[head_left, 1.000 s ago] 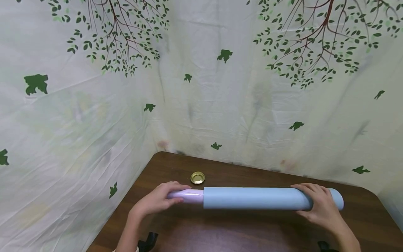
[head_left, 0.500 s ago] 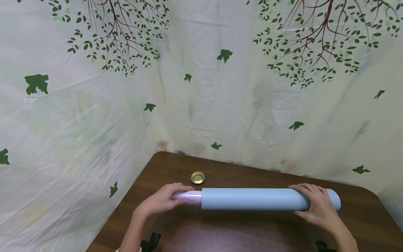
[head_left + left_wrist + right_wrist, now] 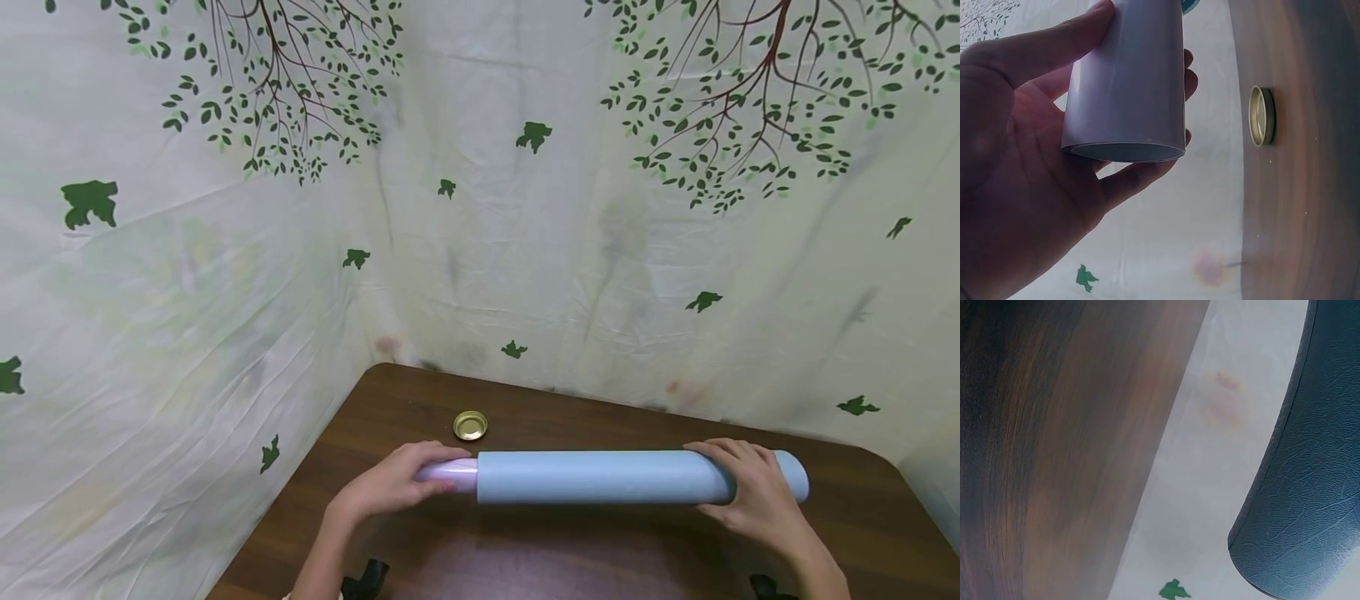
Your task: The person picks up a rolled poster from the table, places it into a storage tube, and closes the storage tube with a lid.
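Okay, head view first: the left hand's grip (image 3: 393,482) has thumb and fingers wrapped on a glossy lilac hollow cylinder (image 3: 461,473), whose other end sits inside the open mouth of a long light-blue tube (image 3: 592,477). The right hand's grip (image 3: 756,492) is clasped round that tube near its right end, all over a brown wood-grain surface (image 3: 416,396). A shallow round gold metal cap (image 3: 470,427) lies just behind the join. My worry: if the two pieces tilt out of line, the lilac wall could snag or crease on the blue mouth. Squeezing too hard might do it too, and those left fingertips are near enough to get nipped.

Left wrist view: the cylinder's near end is open, thumb on one side, fingers round the other. The top is cut off, bar a sliver of blue.

Right wrist view: only the tube's grained side, cropped; no fingers show, so you can't judge pressure. How deep the lilac part goes is hidden.
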The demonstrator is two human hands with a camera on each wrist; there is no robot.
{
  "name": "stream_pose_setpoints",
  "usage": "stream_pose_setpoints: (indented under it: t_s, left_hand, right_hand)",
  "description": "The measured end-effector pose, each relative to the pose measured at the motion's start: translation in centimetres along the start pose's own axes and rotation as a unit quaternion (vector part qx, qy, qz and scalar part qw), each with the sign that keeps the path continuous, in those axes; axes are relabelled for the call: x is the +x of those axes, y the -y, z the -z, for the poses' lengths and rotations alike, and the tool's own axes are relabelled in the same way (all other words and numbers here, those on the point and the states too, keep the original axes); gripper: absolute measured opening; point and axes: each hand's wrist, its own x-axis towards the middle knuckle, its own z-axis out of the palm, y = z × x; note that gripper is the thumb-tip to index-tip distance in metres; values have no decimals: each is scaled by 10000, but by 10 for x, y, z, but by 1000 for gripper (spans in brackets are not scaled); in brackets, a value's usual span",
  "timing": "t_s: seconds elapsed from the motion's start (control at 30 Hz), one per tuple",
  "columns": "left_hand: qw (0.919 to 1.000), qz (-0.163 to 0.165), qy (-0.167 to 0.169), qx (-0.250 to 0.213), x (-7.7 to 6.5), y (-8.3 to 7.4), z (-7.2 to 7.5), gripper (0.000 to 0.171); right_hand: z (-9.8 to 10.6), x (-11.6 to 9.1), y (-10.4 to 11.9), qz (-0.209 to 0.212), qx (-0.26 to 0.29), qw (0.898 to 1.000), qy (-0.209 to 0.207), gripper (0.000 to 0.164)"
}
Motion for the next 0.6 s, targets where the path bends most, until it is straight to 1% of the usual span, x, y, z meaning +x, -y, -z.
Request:
stream_pose_setpoints:
  t_s: [0.23,0.5,0.6]
  left_hand:
    - [10000,71,19,-17,2,-3,-3,42]
    - [10000,-4,-34,89,2,-5,-4,42]
    - [9999,28,-33,107,2,-6,-4,42]
  right_hand:
    - [0,1,2,44,-9,10000,-48,92]
    - [-1,1,3,76,-47,9999,-73,92]
    - [-1,1,3,81,-77,9999,-84,92]
